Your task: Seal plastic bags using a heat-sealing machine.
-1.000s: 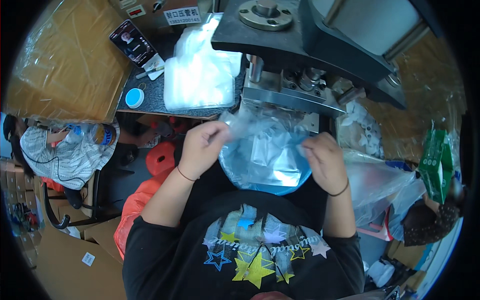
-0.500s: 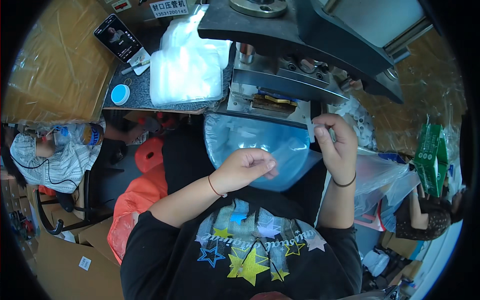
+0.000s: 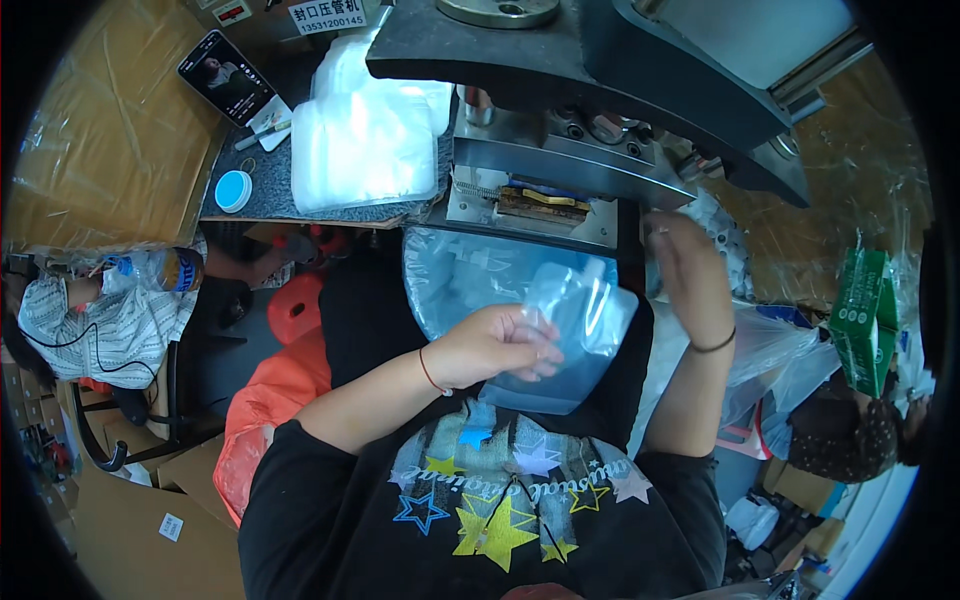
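A clear plastic pouch point(image 3: 605, 325) with a short whitish spout at its top corner is pinched in the fingers of my left hand point(image 3: 498, 350). Below it, over my lap, sits a blue tub point(image 3: 440, 280) with shiny clear plastic in it. My right hand point(image 3: 692, 275) is raised beside the tub's right side, near the corner of the press; its fingers are smeared by motion, and I cannot see anything in them. Just beyond the tub, the metal press point(image 3: 580, 160) has a brass-coloured block point(image 3: 540, 206) on its bed.
Stacked clear bags point(image 3: 365, 160) lie left of the press, near a phone point(image 3: 232, 78) and a round blue-lidded jar point(image 3: 233, 190). Small white plastic parts point(image 3: 735, 245) fill a bag at right. A green box point(image 3: 862, 315) stands farther right. Other people sit on both sides.
The pouch has come away from the press corner toward my lap, in my left hand. My right hand has let go of its spout and moved right. The view has shifted slightly.
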The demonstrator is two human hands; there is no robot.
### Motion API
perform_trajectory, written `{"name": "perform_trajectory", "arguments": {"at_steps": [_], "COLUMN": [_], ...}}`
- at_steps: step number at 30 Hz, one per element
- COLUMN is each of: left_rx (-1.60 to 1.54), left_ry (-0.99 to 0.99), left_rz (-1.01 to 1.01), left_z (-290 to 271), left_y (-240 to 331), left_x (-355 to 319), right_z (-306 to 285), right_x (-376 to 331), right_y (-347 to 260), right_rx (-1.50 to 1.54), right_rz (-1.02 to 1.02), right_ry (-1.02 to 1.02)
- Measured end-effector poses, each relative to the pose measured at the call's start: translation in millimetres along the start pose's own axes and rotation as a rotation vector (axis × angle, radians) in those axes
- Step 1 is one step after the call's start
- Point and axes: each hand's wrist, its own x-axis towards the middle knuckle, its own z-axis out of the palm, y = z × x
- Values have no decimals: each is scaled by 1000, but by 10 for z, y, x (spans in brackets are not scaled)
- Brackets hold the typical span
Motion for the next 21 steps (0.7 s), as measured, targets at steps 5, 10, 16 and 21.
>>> {"name": "perform_trajectory", "arguments": {"at_steps": [5,10,16,21], "left_rx": [28,-47,1381,2071], "left_ry": [205,237,1115,999], "left_rz": [91,177,976,547], "left_z": [-173,-312,-697,-971], "left_y": [349,465,755,636], "left_x": [98,220,-46,-426], "right_z": [41,128,147,139], "right_x": [-29,-79,-211,-261], "right_y": [668,751,772,453], "right_rx": [-450,-323,-344,-285], "right_rz": [99,99,46,65], "right_ry": [102,168,358,483]}}
